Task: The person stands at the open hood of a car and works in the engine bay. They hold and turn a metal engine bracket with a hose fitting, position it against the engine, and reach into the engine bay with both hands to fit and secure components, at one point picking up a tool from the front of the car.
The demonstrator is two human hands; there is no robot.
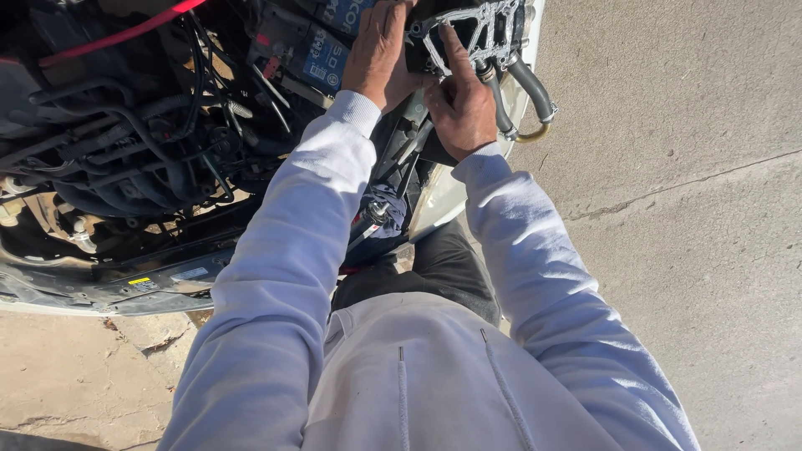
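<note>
My one head camera looks steeply down, close over my sleeves, onto the open engine bay [142, 142] and concrete ground [668, 209].

Upper left: engine bay with black hoses [125, 150], a red cable [117, 35] and a blue-labelled battery [322, 54]. Right: concrete [685, 192], cracked. Lower left: leaves [159, 342].

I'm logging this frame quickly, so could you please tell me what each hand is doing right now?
Left hand: laid flat on the battery, gripping nothing visible.
Right hand: forefinger pressed on the metal bracket, other fingers curled.
</note>
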